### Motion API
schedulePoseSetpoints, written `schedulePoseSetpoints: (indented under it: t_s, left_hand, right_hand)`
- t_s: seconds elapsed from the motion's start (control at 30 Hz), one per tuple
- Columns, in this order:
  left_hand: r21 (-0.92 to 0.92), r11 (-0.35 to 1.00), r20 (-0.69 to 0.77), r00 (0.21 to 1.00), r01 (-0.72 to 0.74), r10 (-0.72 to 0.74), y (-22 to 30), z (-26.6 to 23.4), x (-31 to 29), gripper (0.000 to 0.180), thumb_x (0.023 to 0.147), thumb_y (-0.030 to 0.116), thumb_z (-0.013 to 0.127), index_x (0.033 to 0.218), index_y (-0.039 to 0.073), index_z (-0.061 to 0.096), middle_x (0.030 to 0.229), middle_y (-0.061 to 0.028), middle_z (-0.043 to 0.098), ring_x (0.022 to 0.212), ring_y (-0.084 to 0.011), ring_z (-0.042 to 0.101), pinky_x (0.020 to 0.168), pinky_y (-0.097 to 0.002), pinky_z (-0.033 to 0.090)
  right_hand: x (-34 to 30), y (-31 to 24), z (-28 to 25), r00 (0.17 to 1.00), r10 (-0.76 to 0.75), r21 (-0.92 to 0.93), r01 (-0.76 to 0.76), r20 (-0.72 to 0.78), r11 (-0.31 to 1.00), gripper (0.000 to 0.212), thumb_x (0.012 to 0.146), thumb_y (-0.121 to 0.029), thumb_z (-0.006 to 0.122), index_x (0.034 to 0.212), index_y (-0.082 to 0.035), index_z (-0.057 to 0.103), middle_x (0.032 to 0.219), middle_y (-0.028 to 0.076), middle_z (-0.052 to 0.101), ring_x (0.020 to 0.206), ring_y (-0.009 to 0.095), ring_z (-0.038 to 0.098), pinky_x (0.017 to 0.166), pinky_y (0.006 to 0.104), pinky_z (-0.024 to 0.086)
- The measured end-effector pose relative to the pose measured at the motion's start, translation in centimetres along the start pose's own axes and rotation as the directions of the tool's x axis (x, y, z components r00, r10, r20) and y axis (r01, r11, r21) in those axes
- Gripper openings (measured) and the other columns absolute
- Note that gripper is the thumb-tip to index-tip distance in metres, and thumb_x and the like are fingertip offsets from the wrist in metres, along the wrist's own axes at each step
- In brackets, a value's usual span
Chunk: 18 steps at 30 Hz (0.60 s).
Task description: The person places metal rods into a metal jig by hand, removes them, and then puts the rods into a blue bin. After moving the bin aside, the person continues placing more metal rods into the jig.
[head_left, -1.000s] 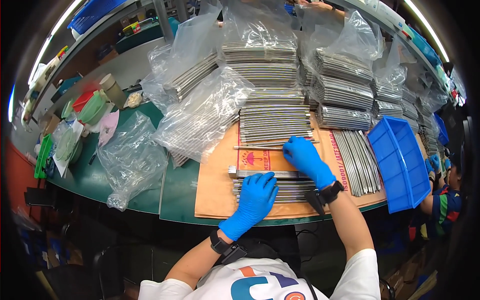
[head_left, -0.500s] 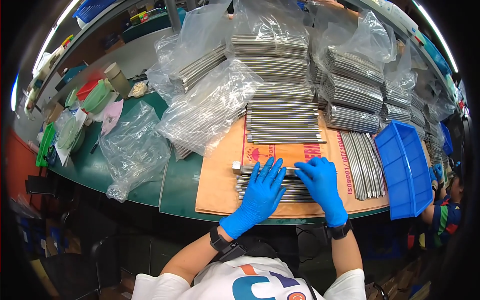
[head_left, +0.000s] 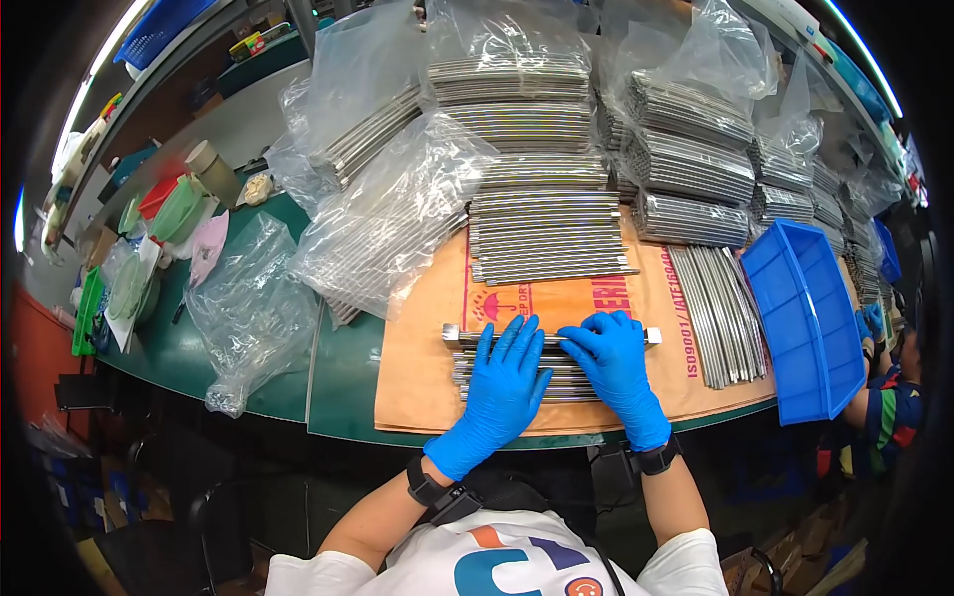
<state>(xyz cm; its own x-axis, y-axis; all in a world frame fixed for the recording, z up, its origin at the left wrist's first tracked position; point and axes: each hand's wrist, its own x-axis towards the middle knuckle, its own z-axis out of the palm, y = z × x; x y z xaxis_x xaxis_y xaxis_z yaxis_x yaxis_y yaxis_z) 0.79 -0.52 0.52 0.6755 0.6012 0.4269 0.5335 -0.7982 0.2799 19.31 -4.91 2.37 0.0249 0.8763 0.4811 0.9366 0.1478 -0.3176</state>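
Note:
A row of thin silver metal rods (head_left: pixel 571 382) lies crosswise on orange-brown paper in front of me. Along its far edge runs a longer metal bar with a square block at each end, the left block (head_left: pixel 450 335) and the right block (head_left: pixel 652 336). My left hand (head_left: pixel 504 377), in a blue glove, rests flat over the rods, its fingers stretched out and reaching the bar. My right hand (head_left: pixel 616 370), gloved too, has bent fingers, with thumb and forefinger brought together at the bar. What lies between those fingertips is hidden.
Beyond sits another rod layer (head_left: pixel 552 233), with bagged rod stacks (head_left: pixel 686 169) behind. A clear plastic bag (head_left: pixel 248 308) lies left on the green table (head_left: pixel 343 387). To the right are loose upright-lying rods (head_left: pixel 720 318), a blue bin (head_left: pixel 800 318) and a co-worker's sleeve (head_left: pixel 884 417).
The whole view has shifted slightly, so the table's contents sit further left. The bar's right end block now shows past my right hand. Both hands keep nearly the same pose on the rods.

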Motion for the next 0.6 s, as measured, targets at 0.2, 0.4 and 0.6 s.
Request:
schedulePoseSetpoints:
  t_s: [0.2,0.4,0.6]
  left_hand:
    - [0.001,1.000,-0.026,1.000,-0.016,0.016,0.2,-0.7,0.3,0.050,0.088,0.025,0.062,0.128,-0.004,0.052,0.140,-0.0172,0.045,0.133,-0.0312,0.038,0.113,-0.0524,0.020]
    - [-0.075,0.997,-0.117,0.993,-0.001,-0.007,0.0,-0.4,0.2,0.041,0.085,0.018,0.065,0.122,0.001,0.057,0.127,-0.0118,0.055,0.111,-0.0301,0.051,0.102,-0.0482,0.031]
    - [-0.081,0.997,-0.135,0.991,-0.009,-0.002,-0.2,-0.1,-0.3,0.029,0.084,0.017,0.066,0.109,0.004,0.063,0.118,-0.0087,0.059,0.099,-0.0280,0.054,0.092,-0.0436,0.037]
  right_hand:
    - [0.1,-0.3,-0.2,0.999,-0.029,-0.058,0.028,-0.013,0.998,0.015,0.081,-0.027,0.071,0.094,-0.019,0.071,0.082,-0.001,0.060,0.080,0.021,0.054,0.073,0.0370,0.038]
    - [0.0,-1.2,-1.1,0.995,-0.062,-0.003,0.063,0.083,0.998,0.014,0.082,-0.025,0.069,0.093,-0.015,0.070,0.083,0.002,0.061,0.083,0.022,0.056,0.071,0.0368,0.042]
    - [3.4,1.1,-1.8,0.957,-0.054,0.167,0.006,0.286,0.986,0.010,0.084,-0.019,0.067,0.090,-0.012,0.069,0.086,0.006,0.062,0.090,0.026,0.059,0.072,0.0385,0.047]
